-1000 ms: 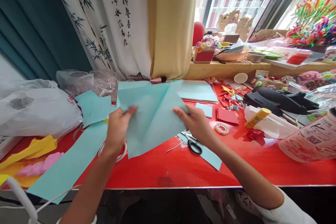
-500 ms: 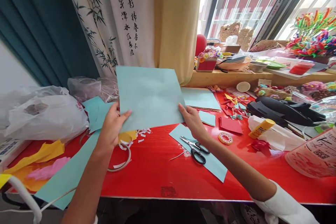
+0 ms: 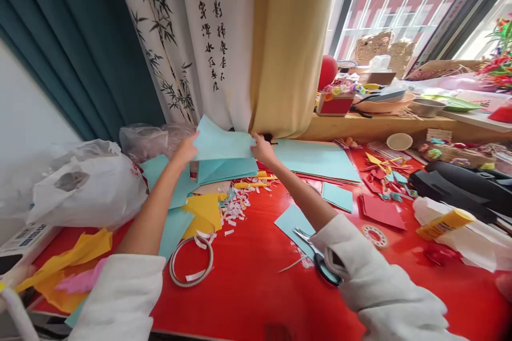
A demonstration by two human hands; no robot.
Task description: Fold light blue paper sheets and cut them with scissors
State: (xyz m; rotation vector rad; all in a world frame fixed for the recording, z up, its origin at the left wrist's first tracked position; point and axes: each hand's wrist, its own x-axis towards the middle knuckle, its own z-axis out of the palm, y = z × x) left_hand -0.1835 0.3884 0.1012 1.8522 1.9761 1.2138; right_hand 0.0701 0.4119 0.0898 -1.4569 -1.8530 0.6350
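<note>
A light blue sheet of paper (image 3: 226, 145) is stretched between my two hands at the back of the red table, its left corner bent upward. My left hand (image 3: 185, 150) grips its left edge, and my right hand (image 3: 262, 149) pinches the right edge. Just under the sheet lies more light blue paper (image 3: 228, 170). To the right of my right hand is a stack of light blue sheets (image 3: 318, 160). Scissors (image 3: 320, 258) with black handles rest on a blue paper piece (image 3: 294, 219), partly hidden by my right sleeve.
White paper scraps (image 3: 235, 208) and yellow paper (image 3: 204, 213) lie mid-table, near a roll of tape (image 3: 191, 262). White plastic bags (image 3: 88, 184) stand at the left. A glue stick (image 3: 446, 224), red paper squares (image 3: 382, 212) and a black case (image 3: 464, 186) are on the right.
Both hands have carried the blue sheet away from me and lowered it to the back of the table. The view has shifted, and both sleeves now show.
</note>
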